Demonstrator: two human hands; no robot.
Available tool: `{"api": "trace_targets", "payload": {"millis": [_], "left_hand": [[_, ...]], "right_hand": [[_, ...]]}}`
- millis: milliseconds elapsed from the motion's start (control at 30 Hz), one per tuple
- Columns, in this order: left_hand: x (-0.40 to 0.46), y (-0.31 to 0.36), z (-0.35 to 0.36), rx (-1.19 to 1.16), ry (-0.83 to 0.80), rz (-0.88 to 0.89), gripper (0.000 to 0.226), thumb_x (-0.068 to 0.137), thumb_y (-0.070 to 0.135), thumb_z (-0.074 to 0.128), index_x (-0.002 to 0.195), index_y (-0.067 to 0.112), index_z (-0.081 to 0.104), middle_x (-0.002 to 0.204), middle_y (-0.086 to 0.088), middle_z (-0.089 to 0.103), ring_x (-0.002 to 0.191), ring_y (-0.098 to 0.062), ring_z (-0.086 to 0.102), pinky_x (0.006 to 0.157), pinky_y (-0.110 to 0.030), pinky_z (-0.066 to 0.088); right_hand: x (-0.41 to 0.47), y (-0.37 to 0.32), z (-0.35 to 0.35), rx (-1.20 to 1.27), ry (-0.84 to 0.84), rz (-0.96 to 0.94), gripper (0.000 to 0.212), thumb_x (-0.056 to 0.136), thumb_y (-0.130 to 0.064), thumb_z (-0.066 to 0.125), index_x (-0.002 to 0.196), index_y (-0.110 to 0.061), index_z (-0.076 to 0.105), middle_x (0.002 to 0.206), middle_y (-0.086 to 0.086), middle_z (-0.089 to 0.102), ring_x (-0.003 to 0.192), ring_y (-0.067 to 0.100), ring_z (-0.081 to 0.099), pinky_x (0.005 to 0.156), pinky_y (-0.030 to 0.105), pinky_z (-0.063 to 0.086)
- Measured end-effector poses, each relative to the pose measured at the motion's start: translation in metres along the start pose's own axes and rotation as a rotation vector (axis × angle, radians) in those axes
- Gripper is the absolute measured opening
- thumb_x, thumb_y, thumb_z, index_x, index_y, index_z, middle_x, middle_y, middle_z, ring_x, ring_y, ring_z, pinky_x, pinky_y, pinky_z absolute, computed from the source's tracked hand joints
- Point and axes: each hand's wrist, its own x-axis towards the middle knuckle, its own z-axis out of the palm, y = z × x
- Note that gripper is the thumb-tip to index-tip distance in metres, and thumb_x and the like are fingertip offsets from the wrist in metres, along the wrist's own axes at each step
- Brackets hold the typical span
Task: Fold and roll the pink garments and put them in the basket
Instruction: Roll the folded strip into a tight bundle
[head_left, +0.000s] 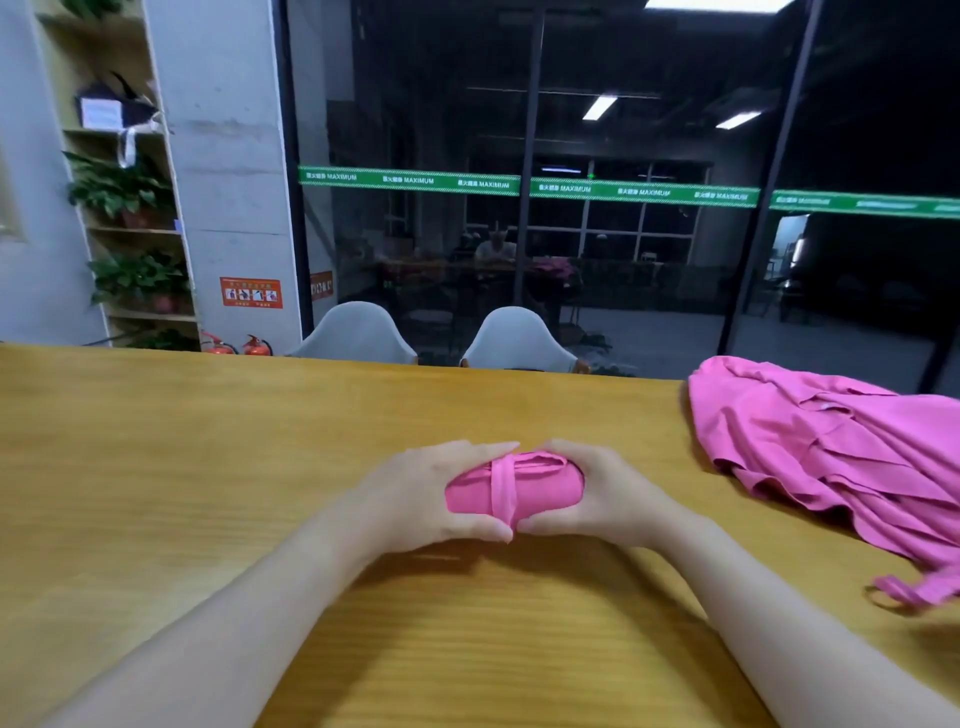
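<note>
Both hands clamp one rolled pink garment at table centre: left hand cups its 9 o'clock end, right hand its 3 o'clock end, thumbs nearly meeting at 6 o'clock. A pink strap wraps the roll's middle. Roll rests on wooden table. Loose pink garment pile lies well apart at 3 o'clock. Two white chairs at 12 o'clock behind table.

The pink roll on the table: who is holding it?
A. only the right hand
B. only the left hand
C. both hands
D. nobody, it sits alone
C: the left hand and the right hand both curl round the ends of the pink roll on the table.
</note>
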Motion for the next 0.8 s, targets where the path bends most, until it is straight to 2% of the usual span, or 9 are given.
{"api": "trace_targets", "payload": {"millis": [100,233,333,433,533,600,667,733,800], "left_hand": [[0.001,0.007,0.005,0.027,0.031,0.092,0.105,0.059,0.091,0.066,0.15,0.059,0.026,0.126,0.028,0.055,0.114,0.001,0.056,0.096,-0.03,0.049],[0.005,0.018,0.015,-0.07,0.214,0.13,0.085,0.078,0.076,0.069,0.15,0.048,0.034,0.134,0.023,0.057,0.116,-0.004,0.06,0.094,-0.036,0.052],[0.005,0.024,0.018,-0.176,0.262,0.122,0.081,0.081,0.074,0.067,0.15,0.044,0.036,0.134,0.023,0.057,0.118,-0.004,0.059,0.098,-0.038,0.051],[0.003,0.036,0.022,-0.425,0.254,0.132,0.074,0.088,0.06,0.071,0.15,0.036,0.041,0.135,0.015,0.062,0.123,-0.011,0.06,0.103,-0.043,0.05],[0.0,0.063,0.025,-0.761,0.24,0.149,0.055,0.096,0.029,0.071,0.146,0.024,0.048,0.131,0.003,0.067,0.124,-0.019,0.062,0.106,-0.044,0.049],[0.002,0.075,0.029,-0.897,0.264,0.147,0.046,0.099,0.02,0.064,0.142,0.017,0.051,0.13,-0.003,0.068,0.123,-0.021,0.063,0.103,-0.038,0.051],[0.005,0.08,0.033,-0.971,0.298,0.122,0.04,0.099,0.024,0.06,0.138,0.014,0.054,0.125,-0.005,0.07,0.118,-0.02,0.065,0.096,-0.033,0.052],[0.008,0.078,0.036,-1.018,0.304,0.084,0.04,0.101,0.035,0.056,0.138,0.018,0.055,0.125,-0.003,0.07,0.119,-0.019,0.065,0.097,-0.035,0.051],[0.009,0.076,0.038,-1.042,0.299,0.078,0.043,0.102,0.042,0.051,0.141,0.025,0.052,0.132,0.004,0.067,0.127,-0.015,0.06,0.104,-0.034,0.048]], "right_hand": [[-0.005,-0.001,-0.008,0.113,0.087,-0.01,0.037,0.074,-0.047,0.089,0.098,-0.025,0.07,0.087,-0.001,0.07,0.075,0.007,0.062,0.07,0.031,0.051],[-0.007,-0.008,-0.009,0.235,0.318,-0.046,0.039,0.077,-0.057,0.076,0.105,-0.029,0.072,0.097,-0.009,0.073,0.09,0.007,0.068,0.072,0.019,0.052],[-0.005,-0.024,-0.004,0.306,0.485,-0.091,0.043,0.076,-0.057,0.074,0.104,-0.025,0.072,0.1,-0.011,0.073,0.095,0.008,0.068,0.074,0.016,0.051],[-0.005,-0.041,0.0,0.385,0.692,-0.11,0.04,0.079,-0.05,0.083,0.102,-0.02,0.069,0.099,-0.007,0.072,0.095,0.01,0.068,0.077,0.018,0.052],[-0.009,-0.057,0.008,0.467,0.86,-0.159,0.05,0.078,-0.044,0.08,0.115,-0.016,0.062,0.107,-0.005,0.068,0.097,0.006,0.066,0.078,0.015,0.05],[-0.011,-0.063,0.016,0.529,0.886,-0.167,0.065,0.08,-0.042,0.076,0.133,-0.015,0.051,0.117,-0.01,0.062,0.102,-0.002,0.063,0.081,0.013,0.05],[-0.009,-0.064,0.022,0.551,0.855,-0.169,0.076,0.087,-0.043,0.07,0.149,-0.016,0.037,0.127,-0.016,0.057,0.112,-0.006,0.059,0.09,0.013,0.048],[-0.006,-0.061,0.027,0.541,0.816,-0.18,0.077,0.096,-0.042,0.062,0.157,-0.017,0.024,0.138,-0.012,0.054,0.121,-0.005,0.055,0.098,0.013,0.045],[-0.003,-0.059,0.033,0.545,0.776,-0.192,0.07,0.101,-0.04,0.053,0.159,-0.015,0.022,0.137,-0.006,0.056,0.121,-0.001,0.057,0.099,0.014,0.043]]}}
